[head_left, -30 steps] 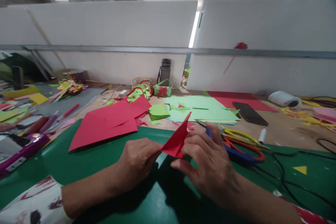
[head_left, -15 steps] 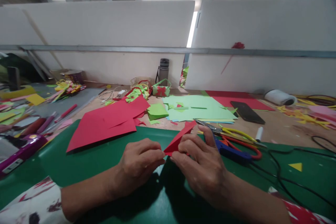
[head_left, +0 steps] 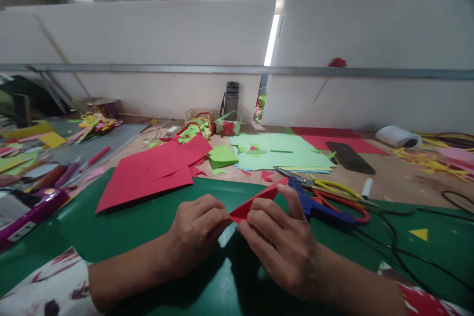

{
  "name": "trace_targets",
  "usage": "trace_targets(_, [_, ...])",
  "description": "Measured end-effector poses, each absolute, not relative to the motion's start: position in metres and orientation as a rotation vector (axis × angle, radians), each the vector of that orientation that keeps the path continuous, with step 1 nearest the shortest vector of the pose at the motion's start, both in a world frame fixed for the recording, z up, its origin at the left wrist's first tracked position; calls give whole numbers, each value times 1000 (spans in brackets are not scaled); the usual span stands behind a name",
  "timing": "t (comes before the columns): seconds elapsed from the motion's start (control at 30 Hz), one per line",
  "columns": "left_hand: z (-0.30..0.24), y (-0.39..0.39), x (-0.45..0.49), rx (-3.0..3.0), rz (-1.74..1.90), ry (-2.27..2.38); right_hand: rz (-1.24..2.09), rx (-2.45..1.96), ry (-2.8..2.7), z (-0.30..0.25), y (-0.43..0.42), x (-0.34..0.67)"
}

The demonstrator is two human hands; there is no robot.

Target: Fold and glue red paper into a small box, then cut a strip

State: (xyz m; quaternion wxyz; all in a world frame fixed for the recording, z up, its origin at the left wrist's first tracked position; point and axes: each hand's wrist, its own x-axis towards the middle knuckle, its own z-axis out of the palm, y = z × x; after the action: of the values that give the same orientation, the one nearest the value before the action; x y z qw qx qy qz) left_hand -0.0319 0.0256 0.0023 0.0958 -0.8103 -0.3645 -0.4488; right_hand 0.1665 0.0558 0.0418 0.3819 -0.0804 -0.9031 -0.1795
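Note:
A small folded piece of red paper (head_left: 255, 201) is held up over the green mat (head_left: 207, 188) between my two hands. My left hand (head_left: 200, 229) is closed, pinching the paper's left tip between thumb and fingers. Curled around its lower right side is my right hand (head_left: 279, 237), with the index finger raised along the far end; the fingers hide part of the paper. Just beyond the right hand lies a blue glue gun (head_left: 322, 210), beside orange-handled scissors (head_left: 365, 215) and a yellow-handled tool (head_left: 338, 187).
Large red sheets (head_left: 148, 173) lie at left, pale green sheets (head_left: 285, 145) behind the hands. A phone (head_left: 350, 158) and black cable (head_left: 394, 237) are at right. A grey bottle (head_left: 231, 98) and small green paper basket (head_left: 227, 126) stand by the wall. Markers (head_left: 66, 173) clutter the left.
The red paper has tilted lower, its far end swinging right and down. My right index finger has bent down onto it, while both hands keep nearly the same place.

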Motion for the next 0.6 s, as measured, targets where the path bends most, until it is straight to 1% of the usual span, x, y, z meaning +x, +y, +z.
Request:
trace_targets(0.2, [4, 25, -31, -2428, -1323, -1074, -455, -293, -2320, 42, 55, 166])
trace_targets(0.4, [3, 28, -30, -2504, -1437, -977, -560, -291, -2322, 47, 59, 165])
trace_targets(0.6, [7, 26, -28, -2506, -1516, -972, -397, -337, -2427, 50, 62, 169])
